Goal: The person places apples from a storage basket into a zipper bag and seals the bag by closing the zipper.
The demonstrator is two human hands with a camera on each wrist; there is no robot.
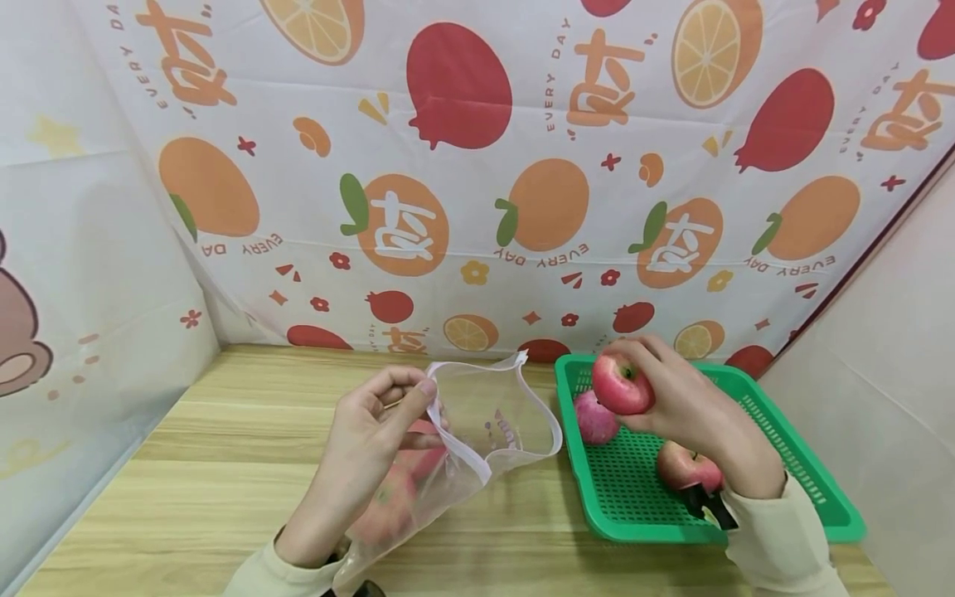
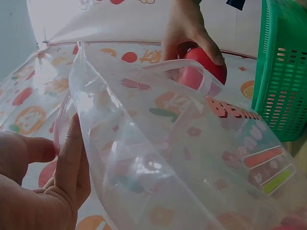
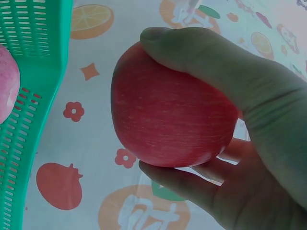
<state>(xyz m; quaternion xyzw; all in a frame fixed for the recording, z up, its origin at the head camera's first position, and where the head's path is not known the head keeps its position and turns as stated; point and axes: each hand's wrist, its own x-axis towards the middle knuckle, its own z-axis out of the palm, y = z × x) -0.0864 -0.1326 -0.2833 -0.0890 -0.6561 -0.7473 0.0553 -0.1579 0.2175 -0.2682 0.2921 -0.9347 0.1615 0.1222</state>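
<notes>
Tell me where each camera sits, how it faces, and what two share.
Head: on the head, facing forward and down at clear bag and green basket; left grip, right grip and sleeves show.
Left wrist: on that wrist, facing the clear bag; left grip lower left, right grip top.
Right wrist: on that wrist, facing the held apple; only the right grip shows.
Both wrist views share the held apple and green basket.

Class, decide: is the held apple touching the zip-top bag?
Apart: the head view shows a gap between the held apple and zip-top bag, with the green basket's rim visible.
</notes>
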